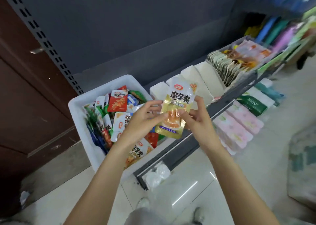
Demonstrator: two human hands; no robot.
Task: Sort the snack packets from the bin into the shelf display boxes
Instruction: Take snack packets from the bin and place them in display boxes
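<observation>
Held above white bin (80, 108), before empty display boxes (193, 81): gold konjac snack packet (177, 105), pinched by left hand (142, 120) and right hand (196, 120). Likely light, floppy, slick; best gripped by edges.

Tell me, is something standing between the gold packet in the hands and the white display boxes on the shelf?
Nothing visible does. Both hands, left hand and right hand, hold the gold packet in the air just in front of the white display boxes, whose open tops lie right behind it.
</observation>
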